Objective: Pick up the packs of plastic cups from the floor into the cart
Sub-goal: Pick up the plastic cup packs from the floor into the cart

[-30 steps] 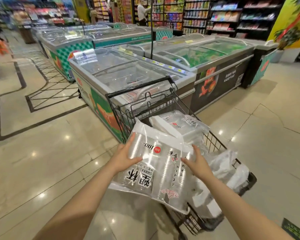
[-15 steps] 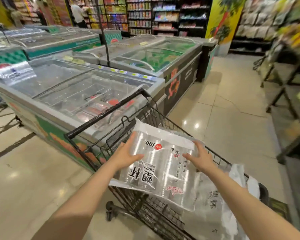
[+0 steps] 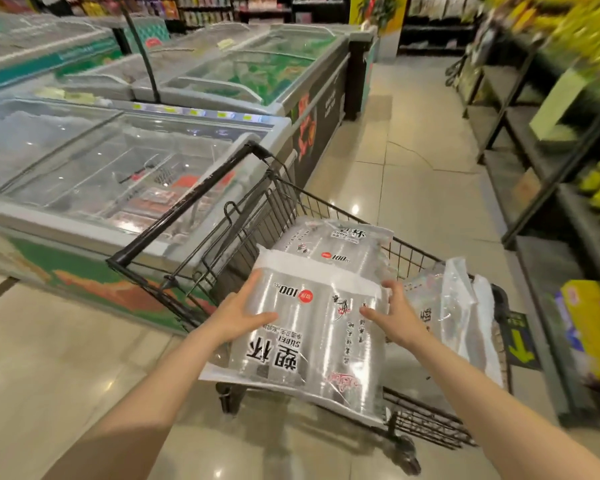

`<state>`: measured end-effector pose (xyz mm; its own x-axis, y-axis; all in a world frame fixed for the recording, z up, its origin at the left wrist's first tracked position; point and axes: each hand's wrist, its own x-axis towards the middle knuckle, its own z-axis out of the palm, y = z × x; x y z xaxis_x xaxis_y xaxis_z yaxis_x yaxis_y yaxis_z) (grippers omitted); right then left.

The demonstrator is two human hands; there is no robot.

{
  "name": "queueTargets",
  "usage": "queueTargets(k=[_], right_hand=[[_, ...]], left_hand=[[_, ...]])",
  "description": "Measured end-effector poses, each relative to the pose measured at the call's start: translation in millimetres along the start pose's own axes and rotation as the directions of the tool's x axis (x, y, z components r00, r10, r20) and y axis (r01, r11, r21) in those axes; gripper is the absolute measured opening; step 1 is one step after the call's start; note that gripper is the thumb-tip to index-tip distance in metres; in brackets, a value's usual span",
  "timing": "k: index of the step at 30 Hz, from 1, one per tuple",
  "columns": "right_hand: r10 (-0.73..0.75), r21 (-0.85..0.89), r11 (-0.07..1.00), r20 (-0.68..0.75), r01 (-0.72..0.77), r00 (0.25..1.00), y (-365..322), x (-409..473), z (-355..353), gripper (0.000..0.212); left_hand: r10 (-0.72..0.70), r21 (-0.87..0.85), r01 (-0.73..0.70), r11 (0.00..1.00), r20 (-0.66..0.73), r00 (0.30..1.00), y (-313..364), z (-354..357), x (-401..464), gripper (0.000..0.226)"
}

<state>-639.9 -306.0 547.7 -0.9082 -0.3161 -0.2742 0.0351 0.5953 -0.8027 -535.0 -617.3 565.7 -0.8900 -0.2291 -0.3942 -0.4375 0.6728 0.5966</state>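
Already two packs are in the cart [image 3: 413, 258]: one pack of plastic cups [image 3: 336, 242] lies flat near the handle end at about twelve o'clock from the hands, and another pack [image 3: 458, 306] stands slumped against the far end at about three o'clock. A third, the held pack [image 3: 305, 341], hangs over the cart's near side, tilted, its lower edge outside the basket. The left hand [image 3: 238, 315] grips its left edge at nine o'clock, thumb on top and the other fingers underneath (hidden, so their curl can't be read). The right hand [image 3: 395, 315] clasps the right edge, thumb across the face and fingers curled round the side. By my reckoning the job is well advanced; this pack only needs lowering in. Whether more packs remain on the floor [image 3: 426, 188] can't be told, since none shows on the visible tiles.
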Motion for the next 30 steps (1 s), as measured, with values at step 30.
queueTargets(k=[30], right_hand=[[-0.247,-0.539,0.804,0.084,0.252,0.965,-3.3,-144.9,67.4,0.050]], left_hand=[[0.517,0.578,-0.602,0.551,0.330,0.790,-11.8,-0.2,-77.9,0.053]])
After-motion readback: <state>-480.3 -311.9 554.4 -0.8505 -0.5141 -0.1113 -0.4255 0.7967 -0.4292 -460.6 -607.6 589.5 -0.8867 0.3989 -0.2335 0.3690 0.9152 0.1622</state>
